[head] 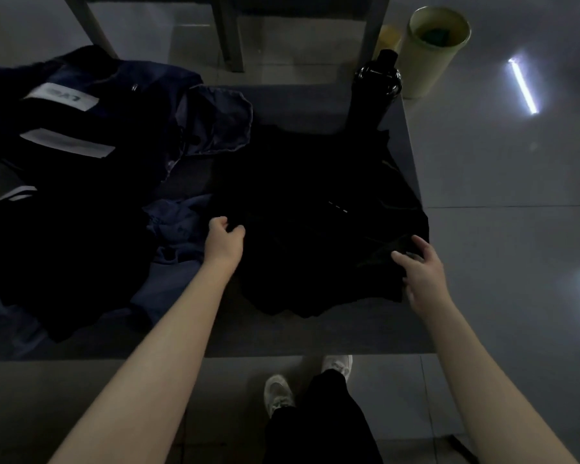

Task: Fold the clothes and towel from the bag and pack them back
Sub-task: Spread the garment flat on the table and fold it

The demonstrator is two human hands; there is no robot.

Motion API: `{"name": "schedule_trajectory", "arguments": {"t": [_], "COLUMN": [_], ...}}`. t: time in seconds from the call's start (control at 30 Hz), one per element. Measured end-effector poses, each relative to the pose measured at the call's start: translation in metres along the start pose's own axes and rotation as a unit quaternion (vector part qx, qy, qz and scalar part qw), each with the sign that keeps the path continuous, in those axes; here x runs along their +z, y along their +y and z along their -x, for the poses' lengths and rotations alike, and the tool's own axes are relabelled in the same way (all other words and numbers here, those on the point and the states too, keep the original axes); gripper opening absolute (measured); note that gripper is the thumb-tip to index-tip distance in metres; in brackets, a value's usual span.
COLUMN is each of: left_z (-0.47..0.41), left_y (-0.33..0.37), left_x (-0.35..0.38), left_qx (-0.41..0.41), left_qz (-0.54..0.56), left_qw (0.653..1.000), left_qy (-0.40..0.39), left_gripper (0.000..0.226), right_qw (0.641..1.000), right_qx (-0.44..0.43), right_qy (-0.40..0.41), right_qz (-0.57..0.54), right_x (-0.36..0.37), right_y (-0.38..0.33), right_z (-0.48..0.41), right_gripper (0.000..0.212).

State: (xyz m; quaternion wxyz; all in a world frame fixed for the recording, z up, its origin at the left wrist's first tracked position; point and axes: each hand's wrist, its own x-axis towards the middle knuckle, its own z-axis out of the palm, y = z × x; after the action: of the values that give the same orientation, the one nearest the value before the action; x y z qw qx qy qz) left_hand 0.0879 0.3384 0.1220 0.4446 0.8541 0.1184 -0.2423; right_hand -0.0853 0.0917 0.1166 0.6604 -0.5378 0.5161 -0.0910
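Observation:
A black garment (308, 209) lies spread on the right half of the dark table (282, 336). My left hand (223, 241) pinches its left edge with curled fingers. My right hand (422, 272) rests on the garment's right front corner with its fingers straight and spread. A heap of dark blue clothes with white reflective strips (81, 135) covers the left half of the table, and a crumpled blue cloth (175, 226) lies just left of my left hand. The scene is dim and folds in the black garment are hard to make out.
A black bottle (375, 92) stands at the table's far right corner. On the floor beyond it stand a pale green bin (429, 61) and a yellow object (389, 36). Grey table legs (228, 35) rise behind. My feet in white shoes (278, 393) are below the front edge.

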Motion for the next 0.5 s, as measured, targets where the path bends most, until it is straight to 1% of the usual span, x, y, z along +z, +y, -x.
{"name": "schedule_trajectory", "arguments": {"t": [0.03,0.07,0.13,0.17,0.2,0.23,0.3,0.33,0.4,0.43,0.5], "left_z": [0.004,0.011,0.029,0.037,0.043,0.047,0.052,0.053,0.049,0.047,0.042], "left_y": [-0.004,-0.011,-0.03,-0.039,-0.049,-0.059,-0.076,-0.081,-0.087,-0.087,-0.084], "left_x": [0.004,0.008,0.018,0.023,0.028,0.034,0.042,0.043,0.043,0.043,0.042], "left_qx": [0.027,0.066,0.163,0.2,0.218,0.217,0.201,0.197,0.2,0.208,0.22], "left_qz": [-0.051,-0.124,-0.249,-0.289,-0.324,-0.36,-0.433,-0.458,-0.487,-0.494,-0.5], "left_qw": [0.998,0.99,0.948,0.929,0.917,0.906,0.877,0.863,0.845,0.84,0.835], "left_qy": [0.002,0.032,0.113,0.117,0.086,0.034,-0.059,-0.081,-0.089,-0.081,-0.064], "left_gripper": [0.047,0.045,0.033,0.028,0.028,0.033,0.051,0.06,0.071,0.071,0.06], "right_qw": [1.0,0.998,0.994,0.991,0.983,0.975,0.957,0.949,0.935,0.934,0.941], "right_qx": [-0.004,-0.005,-0.013,-0.025,-0.043,-0.06,-0.087,-0.096,-0.101,-0.09,-0.051], "right_qy": [-0.011,-0.02,-0.035,-0.044,-0.053,-0.062,-0.076,-0.073,-0.061,-0.058,-0.059], "right_qz": [0.025,0.052,0.098,0.128,0.168,0.207,0.265,0.293,0.334,0.342,0.328], "right_x": [0.001,0.001,0.003,0.005,0.006,0.008,0.01,0.011,0.012,0.012,0.01], "right_y": [0.004,0.01,0.019,0.022,0.025,0.028,0.036,0.039,0.043,0.042,0.038], "right_z": [-0.002,-0.003,-0.001,0.002,0.006,0.01,0.016,0.017,0.016,0.015,0.014], "right_gripper": [0.059,0.063,0.071,0.074,0.076,0.078,0.083,0.086,0.085,0.082,0.075]}}
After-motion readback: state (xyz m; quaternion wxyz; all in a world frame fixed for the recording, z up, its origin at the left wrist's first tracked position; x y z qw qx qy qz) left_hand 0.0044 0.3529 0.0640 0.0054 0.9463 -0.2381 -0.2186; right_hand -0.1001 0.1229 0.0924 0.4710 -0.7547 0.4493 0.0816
